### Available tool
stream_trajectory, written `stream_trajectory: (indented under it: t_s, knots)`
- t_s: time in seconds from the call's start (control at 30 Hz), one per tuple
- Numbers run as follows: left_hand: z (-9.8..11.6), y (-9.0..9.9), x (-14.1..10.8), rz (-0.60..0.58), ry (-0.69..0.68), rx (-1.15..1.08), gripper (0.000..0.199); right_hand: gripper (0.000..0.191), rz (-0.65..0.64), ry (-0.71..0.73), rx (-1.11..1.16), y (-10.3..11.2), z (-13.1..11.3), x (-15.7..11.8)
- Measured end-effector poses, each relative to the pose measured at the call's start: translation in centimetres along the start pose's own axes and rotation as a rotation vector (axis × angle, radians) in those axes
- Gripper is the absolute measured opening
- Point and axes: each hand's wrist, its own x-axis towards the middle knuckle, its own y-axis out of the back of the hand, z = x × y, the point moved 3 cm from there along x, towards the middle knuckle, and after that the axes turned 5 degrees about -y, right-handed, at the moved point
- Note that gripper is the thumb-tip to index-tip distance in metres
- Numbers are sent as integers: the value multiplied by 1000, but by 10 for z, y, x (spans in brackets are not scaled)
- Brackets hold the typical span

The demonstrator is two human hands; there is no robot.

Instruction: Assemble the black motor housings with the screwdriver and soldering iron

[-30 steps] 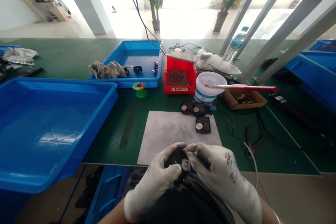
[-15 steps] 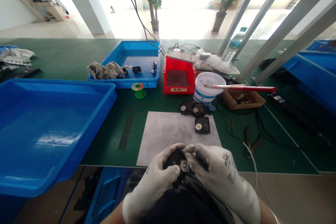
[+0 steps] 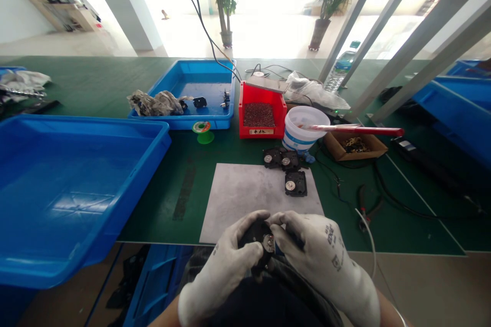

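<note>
At the near edge of a grey mat (image 3: pixel 238 199), a black plastic unit with a silver hub (image 3: pixel 264 240) gripped in both hands, the white-gloved left hand (image 3: pixel 218 260) curled around one side, the white-gloved right hand (image 3: pixel 322 260) closed on the other, fingers (image 3: pixel 280 222) tight to the casing and the hub facing upward. On the far half of the mat, a second such unit (image 3: pixel 295 184); at its far edge, two more such units (image 3: pixel 278 158), touching each other. Progress hard to judge: no finished pile in view, and the held unit's underside hidden. Beyond the far edge, a red bin of dark granules (image 3: pixel 263 115), a white bucket with a blue stripe (image 3: pixel 303 130) and a cardboard tray of small brass-coloured parts (image 3: pixel 355 147); right of the mat, pliers (image 3: pixel 362 204); left of it, a large blue plastic tray (image 3: pixel 84 120).
</note>
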Motion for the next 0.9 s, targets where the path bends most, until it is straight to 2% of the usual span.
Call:
stream_trajectory:
  t_s: [0.53,0.63,0.7,0.77,0.9]
  knots:
    - [3,-4,-1,4,25,-55,59,14,-14,-10,27,-4,4,-4]
    - [6,-3,-1,25,14,-41,57,11,-68,-114,86,-1,6,-3]
    - [9,-1,-1,67,-2,-34,55,36,-153,-240,152,3,9,-3]
    - [11,1,0,100,2,-49,54,44,-208,-322,222,8,12,-4]
    - [12,2,0,130,12,-63,53,12,-190,-308,355,9,19,-8]
